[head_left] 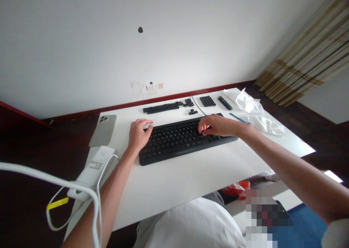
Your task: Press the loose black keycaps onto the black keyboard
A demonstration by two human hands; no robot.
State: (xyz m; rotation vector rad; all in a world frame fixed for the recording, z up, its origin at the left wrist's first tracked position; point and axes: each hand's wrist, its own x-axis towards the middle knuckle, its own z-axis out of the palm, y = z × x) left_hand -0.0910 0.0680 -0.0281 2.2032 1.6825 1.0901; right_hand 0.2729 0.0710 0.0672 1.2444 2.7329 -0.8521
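From here I see my left hand (139, 133) loosely curled, empty, on the flat matte black plastic keyboard's (185, 141) left edge; right hand (216, 125) pinches a key there, fingers narrow, over the smooth white table (191, 179).

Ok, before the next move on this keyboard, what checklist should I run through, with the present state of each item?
1. Left hand steadies the keyboard at its left end: ok, fingers rest on the top left corner.
2. Right hand on the keys: ok, fingertips curl down onto the upper right rows.
3. Whether the right hand grips a keycap: cannot tell, the fingers hide it.
4. Loose keycaps kept clear: ok, they lie in a row behind the keyboard, apart from it.
5. Phone safely on the table: not ok, it lies at the left edge and seems to overhang it.
6. Blue tool within reach: ok, it lies just right of the right hand.
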